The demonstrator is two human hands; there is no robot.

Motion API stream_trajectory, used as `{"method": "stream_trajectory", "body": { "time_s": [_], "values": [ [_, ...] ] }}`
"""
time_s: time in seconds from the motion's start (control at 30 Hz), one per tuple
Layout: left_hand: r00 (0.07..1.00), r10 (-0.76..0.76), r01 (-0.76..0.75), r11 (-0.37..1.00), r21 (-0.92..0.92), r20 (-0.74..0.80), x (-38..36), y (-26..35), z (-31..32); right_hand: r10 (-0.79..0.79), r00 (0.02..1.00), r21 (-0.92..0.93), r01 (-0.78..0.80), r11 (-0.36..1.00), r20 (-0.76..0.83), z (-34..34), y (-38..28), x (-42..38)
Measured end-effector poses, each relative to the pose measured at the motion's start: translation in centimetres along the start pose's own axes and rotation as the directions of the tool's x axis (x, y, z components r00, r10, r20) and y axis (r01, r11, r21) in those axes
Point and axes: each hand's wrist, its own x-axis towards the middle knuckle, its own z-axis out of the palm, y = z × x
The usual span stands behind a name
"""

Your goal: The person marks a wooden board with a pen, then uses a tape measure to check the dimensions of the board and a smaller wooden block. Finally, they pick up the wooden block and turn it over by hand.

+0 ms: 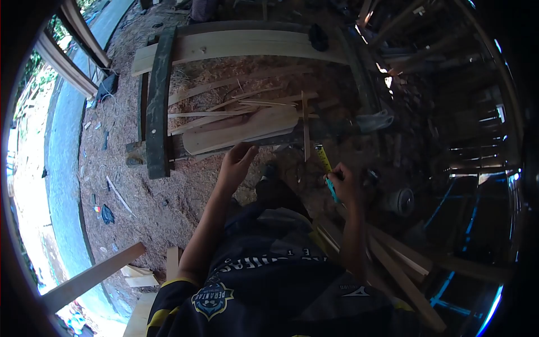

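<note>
My left hand is at the near edge of a wide pale board with angled ends. Its fingers are close together and point right; whether they grip anything is hidden. On the right, my right hand closes on a tape measure with a turquoise part. A short length of yellow tape sticks out above that hand. Just left of the tape's end, a thin wooden strip lies crosswise over the dark near beam of the frame.
A dark wooden frame holds a long plank at its far side, with thin strips around the board. Lumber lies at the lower right, another piece at the lower left. Part of a person shows at the top.
</note>
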Motion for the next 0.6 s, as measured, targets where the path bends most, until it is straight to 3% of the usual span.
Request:
{"method": "stream_trajectory", "body": {
  "time_s": [0.3, 0.37, 0.53, 0.6],
  "values": [
    [0.997, -0.009, 0.001, 0.994, 0.105, 0.078, 7.6, -0.8, 6.5, 0.062, 0.994, 0.079, -0.055, 0.995, -0.087, -3.1, 2.9, 5.5],
    [0.998, -0.009, -0.001, 0.987, 0.164, 0.058, 10.6, -2.2, 7.4, 0.164, 0.987, 0.352, -0.153, 0.923, 0.000, -2.6, 4.1, 9.4],
    [0.995, -0.014, 0.045, 0.949, 0.311, -0.102, 20.9, -8.7, 9.8, 0.287, 0.948, 0.318, -0.318, 0.893, 0.141, 1.6, 7.9, 21.4],
    [0.949, 0.299, -0.219, 0.853, 0.473, -0.099, 25.6, -12.7, 9.8, 0.373, 0.904, 0.281, -0.421, 0.862, 0.210, 4.1, 9.5, 25.5]
  ]
}}
